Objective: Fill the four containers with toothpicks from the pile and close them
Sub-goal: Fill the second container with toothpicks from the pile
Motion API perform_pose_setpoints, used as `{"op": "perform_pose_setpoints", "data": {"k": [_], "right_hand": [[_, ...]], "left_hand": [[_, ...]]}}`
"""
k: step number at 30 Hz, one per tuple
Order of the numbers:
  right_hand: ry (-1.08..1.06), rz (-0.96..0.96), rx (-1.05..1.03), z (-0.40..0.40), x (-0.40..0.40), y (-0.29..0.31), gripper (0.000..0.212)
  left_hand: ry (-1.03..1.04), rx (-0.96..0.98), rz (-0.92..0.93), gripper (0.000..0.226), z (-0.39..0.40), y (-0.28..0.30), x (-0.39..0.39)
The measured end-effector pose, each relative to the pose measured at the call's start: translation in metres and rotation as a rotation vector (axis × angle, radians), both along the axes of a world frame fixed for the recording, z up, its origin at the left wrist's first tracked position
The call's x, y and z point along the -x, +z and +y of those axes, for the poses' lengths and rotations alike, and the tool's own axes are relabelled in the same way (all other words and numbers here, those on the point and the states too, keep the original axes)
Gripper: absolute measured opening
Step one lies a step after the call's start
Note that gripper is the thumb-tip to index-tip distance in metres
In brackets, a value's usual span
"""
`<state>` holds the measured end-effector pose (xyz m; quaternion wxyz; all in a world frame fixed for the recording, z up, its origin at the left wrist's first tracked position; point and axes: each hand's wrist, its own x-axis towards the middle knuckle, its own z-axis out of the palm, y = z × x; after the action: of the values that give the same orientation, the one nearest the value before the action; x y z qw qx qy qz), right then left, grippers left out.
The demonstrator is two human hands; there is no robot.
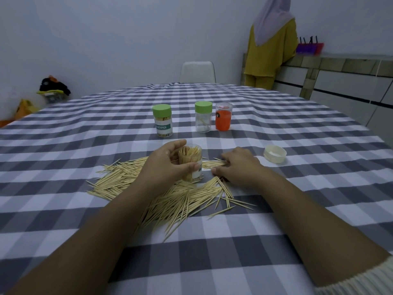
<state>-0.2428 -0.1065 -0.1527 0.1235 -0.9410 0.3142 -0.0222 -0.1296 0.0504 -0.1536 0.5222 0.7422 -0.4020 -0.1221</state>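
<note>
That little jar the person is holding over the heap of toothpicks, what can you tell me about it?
The jar is a small round container of clear plastic with a white label low on its side. It has no lid on and looks nearly full of pale wooden toothpicks standing on end. It sits roughly upright amid the pile of toothpicks on the checked tablecloth. The left hand grips it, fingers round the back, thumb across the front. The right hand lies beside it on the pile, not touching it.

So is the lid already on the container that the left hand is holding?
No, the container gripped by the left hand is open at the top with toothpicks showing, and a cream lid lies apart on the tablecloth.
</note>
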Motion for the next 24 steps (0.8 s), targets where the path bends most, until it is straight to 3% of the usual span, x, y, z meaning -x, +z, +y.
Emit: {"op": "perform_pose_setpoints", "data": {"k": [4, 8, 13, 18, 24], "right_hand": [[0.035, -0.158, -0.17, 0.0, -0.001, 0.001, 0.03], [0.102, -0.12, -0.327, 0.002, 0.006, 0.012, 0.016], [0.15, -0.038, -0.338, 0.001, 0.016, 0.023, 0.024], [0.237, 0.094, -0.278, 0.011, 0.012, 0.018, 0.07], [0.257, 0.053, -0.045, 0.024, 0.006, 0.017, 0.034]], "left_hand": [[0.003, -0.012, -0.007, 0.078, 0.0, 0.0, 0.0], [0.0, -0.001, 0.013, 0.079, 0.0, 0.0, 0.0], [-0.005, 0.014, 0.044, 0.077, 0.0, 0.001, 0.002], [-0.001, 0.016, 0.04, 0.077, 0.0, 0.001, 0.002], [-0.003, 0.022, 0.056, 0.078, 0.0, 0.0, 0.0]]}}
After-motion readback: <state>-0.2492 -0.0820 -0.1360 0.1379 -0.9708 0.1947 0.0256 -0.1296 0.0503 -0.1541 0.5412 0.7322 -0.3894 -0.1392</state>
